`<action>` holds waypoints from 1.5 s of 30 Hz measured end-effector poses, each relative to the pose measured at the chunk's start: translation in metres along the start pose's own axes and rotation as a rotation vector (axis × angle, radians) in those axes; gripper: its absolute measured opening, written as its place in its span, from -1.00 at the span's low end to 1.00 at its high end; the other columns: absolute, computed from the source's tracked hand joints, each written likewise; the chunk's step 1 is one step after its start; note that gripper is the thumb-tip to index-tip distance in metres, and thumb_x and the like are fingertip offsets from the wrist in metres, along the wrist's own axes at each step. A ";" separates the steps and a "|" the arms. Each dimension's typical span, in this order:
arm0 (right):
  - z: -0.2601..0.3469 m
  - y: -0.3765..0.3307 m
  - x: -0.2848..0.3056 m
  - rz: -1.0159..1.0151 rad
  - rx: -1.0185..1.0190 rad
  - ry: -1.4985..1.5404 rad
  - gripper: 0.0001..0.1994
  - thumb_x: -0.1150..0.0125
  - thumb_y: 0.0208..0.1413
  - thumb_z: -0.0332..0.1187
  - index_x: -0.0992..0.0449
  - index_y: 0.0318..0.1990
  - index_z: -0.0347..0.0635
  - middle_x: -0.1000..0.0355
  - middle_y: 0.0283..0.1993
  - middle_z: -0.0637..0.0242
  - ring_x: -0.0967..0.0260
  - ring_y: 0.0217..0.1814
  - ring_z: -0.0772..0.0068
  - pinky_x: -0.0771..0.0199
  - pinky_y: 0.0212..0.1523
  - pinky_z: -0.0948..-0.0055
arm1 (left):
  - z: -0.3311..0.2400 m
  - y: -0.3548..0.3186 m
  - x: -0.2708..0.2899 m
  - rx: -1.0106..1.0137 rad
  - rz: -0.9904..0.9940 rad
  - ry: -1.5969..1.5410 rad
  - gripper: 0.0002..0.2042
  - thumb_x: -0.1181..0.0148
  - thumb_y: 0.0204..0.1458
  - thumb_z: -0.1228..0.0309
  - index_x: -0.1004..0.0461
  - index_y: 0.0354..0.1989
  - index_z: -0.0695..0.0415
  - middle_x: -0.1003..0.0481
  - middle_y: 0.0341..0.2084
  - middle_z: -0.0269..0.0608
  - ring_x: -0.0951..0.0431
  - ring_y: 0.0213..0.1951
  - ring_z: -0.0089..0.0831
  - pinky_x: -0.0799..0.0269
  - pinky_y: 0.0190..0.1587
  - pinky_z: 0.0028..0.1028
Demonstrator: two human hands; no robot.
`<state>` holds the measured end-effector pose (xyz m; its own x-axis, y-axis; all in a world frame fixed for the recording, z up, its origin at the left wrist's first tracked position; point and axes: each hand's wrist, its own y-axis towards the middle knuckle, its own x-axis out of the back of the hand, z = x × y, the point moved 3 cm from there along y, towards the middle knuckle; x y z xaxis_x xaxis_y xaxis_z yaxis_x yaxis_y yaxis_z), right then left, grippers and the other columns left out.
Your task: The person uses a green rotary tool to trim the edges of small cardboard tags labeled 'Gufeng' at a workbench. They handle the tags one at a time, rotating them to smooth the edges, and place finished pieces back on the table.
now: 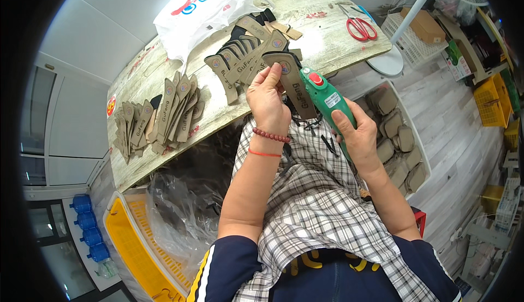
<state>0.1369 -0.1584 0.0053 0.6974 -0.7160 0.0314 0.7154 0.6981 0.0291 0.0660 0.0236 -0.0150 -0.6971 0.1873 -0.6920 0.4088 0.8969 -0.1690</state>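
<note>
Green tool (329, 97) in right hand (357, 136)

Head view, as I receive it: bright light falls from above, leaving a white glare on the table (327, 32), deep shadow beneath it and glints on the clear plastic bag (177, 204). I see the green handheld tool (330, 101) crisply; outward, detail softens, straight edges bow, and black rims the corners.

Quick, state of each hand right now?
Left hand: closed, pinching a grey-brown strip near its wider end.
Right hand: closed around a green handheld tool.
</note>
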 end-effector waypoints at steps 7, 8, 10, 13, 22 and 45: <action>0.005 0.000 0.005 0.012 -0.018 0.014 -0.52 -0.26 0.13 -0.09 -0.46 0.05 -0.30 -0.36 -0.49 0.50 -0.19 -0.55 0.77 -0.22 -0.56 0.68 | -0.011 -0.006 -0.001 -0.096 0.044 0.193 -0.91 -0.28 0.01 0.56 -0.56 -0.33 0.29 -0.58 -0.45 -0.30 -0.48 -0.48 -0.65 -0.38 -0.39 -0.64; 0.005 0.000 0.005 0.017 -0.023 0.012 -0.51 -0.26 0.13 -0.09 -0.46 0.05 -0.30 -0.36 -0.49 0.49 -0.19 -0.55 0.77 -0.22 -0.56 0.68 | -0.014 -0.006 0.000 -0.133 0.053 0.229 -0.91 -0.27 0.01 0.57 -0.57 -0.32 0.31 -0.58 -0.45 -0.30 -0.47 -0.47 -0.65 -0.39 -0.38 -0.64; 0.003 -0.001 0.008 0.036 -0.020 -0.004 -0.51 -0.26 0.13 -0.08 -0.46 0.05 -0.30 -0.37 -0.48 0.49 -0.19 -0.55 0.77 -0.22 -0.56 0.68 | -0.020 -0.003 0.000 -0.174 0.085 0.309 -0.91 -0.25 0.03 0.57 -0.58 -0.30 0.31 -0.57 -0.45 -0.30 -0.48 -0.45 -0.65 -0.41 -0.35 -0.63; -0.001 -0.004 0.009 0.052 -0.023 -0.010 -0.51 -0.26 0.12 -0.08 -0.46 0.05 -0.30 -0.37 -0.48 0.49 -0.19 -0.56 0.77 -0.22 -0.56 0.68 | -0.026 0.000 0.001 -0.208 0.139 0.408 -0.91 -0.25 0.03 0.56 -0.59 -0.30 0.30 -0.58 -0.45 -0.30 -0.48 -0.45 -0.66 -0.40 -0.36 -0.64; 0.004 -0.002 0.006 0.068 0.006 -0.002 -0.52 -0.25 0.13 -0.07 -0.47 0.04 -0.30 -0.38 -0.48 0.49 -0.19 -0.56 0.76 -0.20 -0.56 0.67 | -0.033 0.000 0.009 -0.199 0.260 0.679 -0.90 -0.29 -0.01 0.53 -0.61 -0.33 0.30 -0.53 -0.52 -0.41 -0.40 -0.48 -0.71 -0.31 -0.40 -0.67; -0.005 0.005 0.008 0.122 -0.032 -0.002 -0.56 -0.26 0.13 -0.11 -0.48 0.05 -0.24 -0.38 -0.47 0.51 -0.21 -0.54 0.78 -0.22 -0.54 0.66 | -0.151 0.032 0.017 -0.415 0.378 1.369 -0.90 -0.21 0.03 0.50 -0.59 -0.37 0.28 -0.48 -0.45 -0.32 -0.47 -0.38 -0.63 -0.39 -0.26 -0.62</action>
<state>0.1457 -0.1607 0.0002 0.7792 -0.6259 0.0345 0.6264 0.7794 -0.0072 -0.0220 0.1158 0.0742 -0.6870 0.4427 0.5763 0.6591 0.7136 0.2375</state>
